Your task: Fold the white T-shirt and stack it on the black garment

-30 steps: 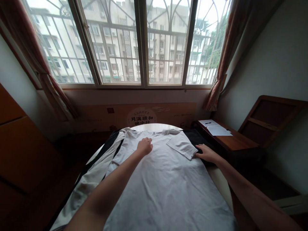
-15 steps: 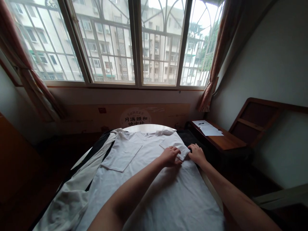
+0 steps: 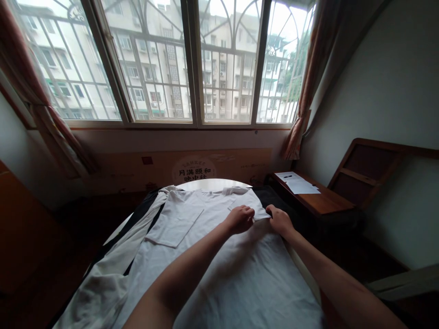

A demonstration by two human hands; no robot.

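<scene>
A white T-shirt [image 3: 212,269] lies spread over a round table [image 3: 212,184], its neckline toward the window. The left sleeve [image 3: 178,224] rests flat on the shirt. My left hand [image 3: 242,219] is closed on the inner corner of the right sleeve [image 3: 247,198]. At that sleeve's outer corner, my right hand [image 3: 280,221] pinches the hem between thumb and fingers. The sleeve edge runs taut between both hands, slightly raised from the shirt. My fingertips are partly hidden.
Grey-white cloth [image 3: 96,283] and black cloth [image 3: 137,219] lie along the table's left side. At the right stands a wooden bench [image 3: 325,205] bearing paper sheets [image 3: 298,185]. A printed cardboard panel [image 3: 240,164] leans below the barred window [image 3: 226,82].
Both hands have closed on the sleeve's edge, where the fingers were looser before. The sleeve end has been lifted a little and pulled straight.
</scene>
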